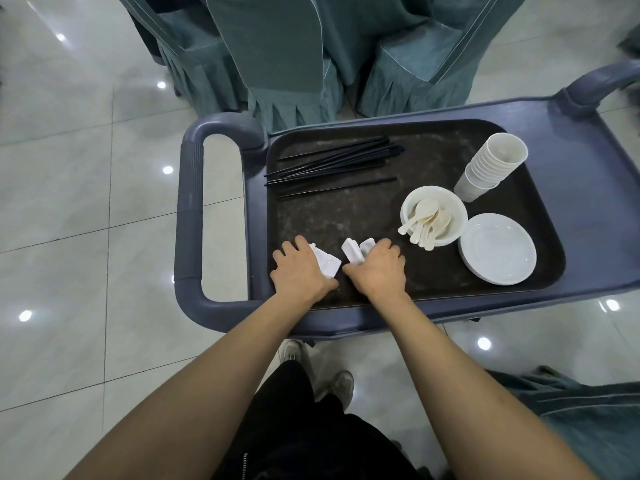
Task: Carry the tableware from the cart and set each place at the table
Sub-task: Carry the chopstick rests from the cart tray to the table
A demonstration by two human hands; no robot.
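Observation:
A blue-grey cart (188, 216) carries a dark tray (363, 209) of tableware. At the tray's near edge my left hand (299, 271) grips small white ceramic chopstick rests (327, 265). Beside it my right hand (379, 270) grips more white rests (353, 250), which stick out past the fingers. Several black chopsticks (332, 164) lie at the tray's far left. On the right are a stack of white cups (491, 168) lying tilted, a white bowl (453, 211) filled with several white spoons (424, 221), and a stack of white plates (497, 249).
Chairs in teal covers (270, 46) stand just beyond the cart, and another teal cover (588, 420) shows at lower right. The cart's handles (602, 79) rise at both ends. Glossy tiled floor (86, 220) surrounds the cart. My legs and shoes are below it.

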